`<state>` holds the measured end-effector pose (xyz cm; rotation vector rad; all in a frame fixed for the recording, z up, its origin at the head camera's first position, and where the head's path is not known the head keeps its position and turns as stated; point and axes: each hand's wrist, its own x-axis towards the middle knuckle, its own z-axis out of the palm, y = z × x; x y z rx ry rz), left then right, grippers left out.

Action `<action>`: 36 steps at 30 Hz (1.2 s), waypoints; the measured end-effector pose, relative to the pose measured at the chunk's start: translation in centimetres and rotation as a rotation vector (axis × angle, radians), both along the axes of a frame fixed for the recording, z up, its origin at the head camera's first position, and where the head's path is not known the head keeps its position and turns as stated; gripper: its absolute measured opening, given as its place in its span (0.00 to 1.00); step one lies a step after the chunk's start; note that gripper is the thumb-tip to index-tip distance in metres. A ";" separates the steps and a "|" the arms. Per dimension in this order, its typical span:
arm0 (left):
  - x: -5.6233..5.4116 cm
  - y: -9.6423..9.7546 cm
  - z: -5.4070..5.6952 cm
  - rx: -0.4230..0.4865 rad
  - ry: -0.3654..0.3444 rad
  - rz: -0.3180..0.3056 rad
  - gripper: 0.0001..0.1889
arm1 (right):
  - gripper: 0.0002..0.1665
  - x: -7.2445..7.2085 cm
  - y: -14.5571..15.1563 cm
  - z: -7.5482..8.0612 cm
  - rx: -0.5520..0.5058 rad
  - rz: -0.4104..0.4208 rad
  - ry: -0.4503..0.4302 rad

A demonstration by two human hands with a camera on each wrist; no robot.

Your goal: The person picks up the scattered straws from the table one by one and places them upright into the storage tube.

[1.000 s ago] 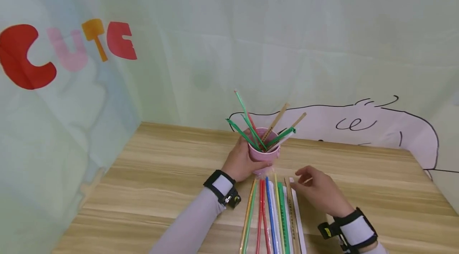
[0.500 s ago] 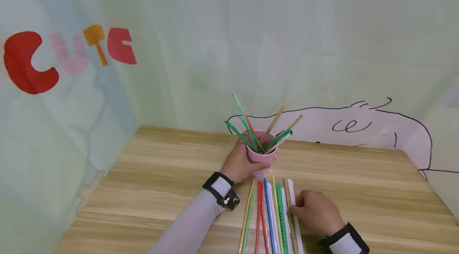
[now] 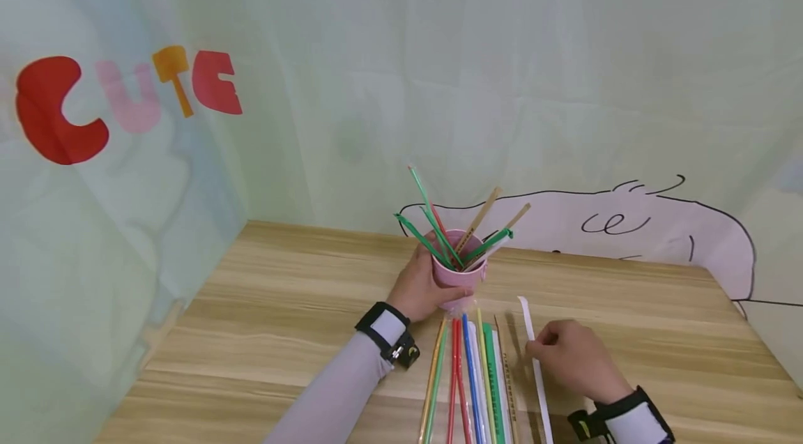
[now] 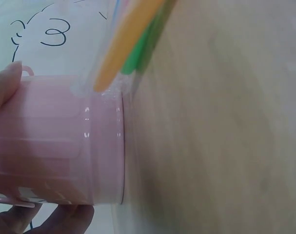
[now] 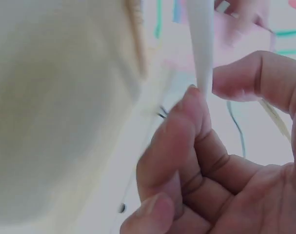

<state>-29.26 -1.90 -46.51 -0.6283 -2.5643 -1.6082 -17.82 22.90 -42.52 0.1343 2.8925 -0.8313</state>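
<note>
White straw (image 3: 541,392), on the near right side of the pink cup (image 3: 456,278), is pinched by the right hand (image 3: 577,359) – thumb and fingertips together on it – and the shadow beside it suggests it is raised off the table (image 3: 282,311). The step in hand looks like picking one straw from the row, though spacing it out is also possible.

Left of it, on the cup's near side, lies the row of straws (image 3: 493,381): orange, green, red, blue, white, yellow and brown, side by side, far ends toward the cup's base.

Farther on, the left hand (image 3: 415,285) has its fingers clamped round the cup, thumb across the front, seemingly to steady it. Loose straws (image 3: 479,221) lean out of the cup's mouth at various angles. If the white one is meant to join them, the next move calls for raising it above the cup's rim, tilting it upright and lowering it in – without jostling the others.

Beyond the cup hangs a printed backdrop (image 3: 533,116).
</note>
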 end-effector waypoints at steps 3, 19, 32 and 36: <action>0.0 0.0 0.0 -0.004 -0.001 0.003 0.55 | 0.09 0.0 0.6 1.4 -0.078 0.014 0.012; 0.1 0.0 -0.1 0.000 -0.025 0.014 0.55 | 0.14 -1.2 0.2 8.2 -0.404 0.025 0.357; 0.1 0.1 -0.3 0.004 -0.026 0.018 0.56 | 0.15 -3.7 -2.9 8.8 -0.393 -0.110 0.634; 0.1 0.1 -0.3 0.006 -0.010 0.006 0.57 | 0.13 -4.6 -3.8 7.4 -0.345 -0.094 0.596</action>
